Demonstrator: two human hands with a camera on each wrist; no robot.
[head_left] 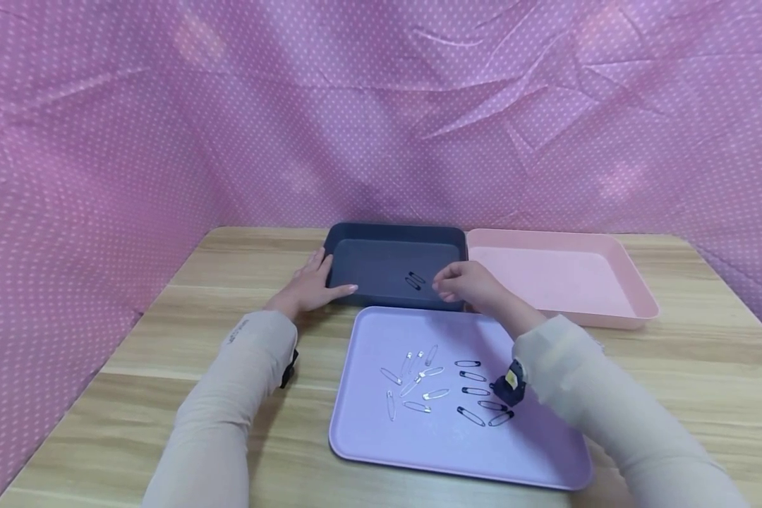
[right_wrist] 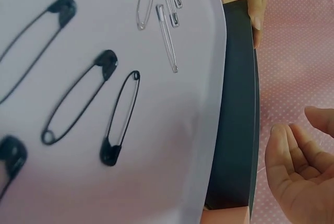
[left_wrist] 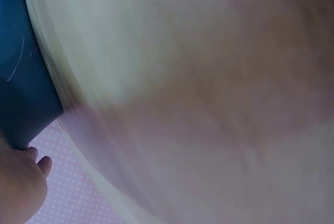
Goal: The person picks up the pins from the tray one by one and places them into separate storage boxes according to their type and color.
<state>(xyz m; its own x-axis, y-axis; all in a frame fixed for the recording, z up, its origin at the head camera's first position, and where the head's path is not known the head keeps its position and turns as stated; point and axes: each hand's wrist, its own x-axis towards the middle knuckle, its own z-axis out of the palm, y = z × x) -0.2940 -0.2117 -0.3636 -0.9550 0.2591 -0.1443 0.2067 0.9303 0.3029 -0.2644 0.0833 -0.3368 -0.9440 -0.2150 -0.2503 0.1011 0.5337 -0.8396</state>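
Observation:
My left hand [head_left: 307,286] rests at the left side of the dark blue tray [head_left: 394,300], thumb stretched along its front rim and the other fingers along its outer side. Over the tray's right end hovers my right hand [head_left: 466,286], fingers loosely bent. In the right wrist view, its thumb and fingers stand apart with nothing visible between them. Two black safety pins [head_left: 414,281] lie inside the dark tray. On the purple tray [head_left: 400,441] in front are several more black safety pins [head_left: 475,391], at its right, and several silver safety pins [head_left: 416,408], scattered left of them.
A pink tray [head_left: 641,296] stands against the dark tray's right end, partly behind my right forearm. All three trays sit on a wooden table [head_left: 184,339]. Pink dotted cloth [head_left: 355,141] hangs behind and at both sides.

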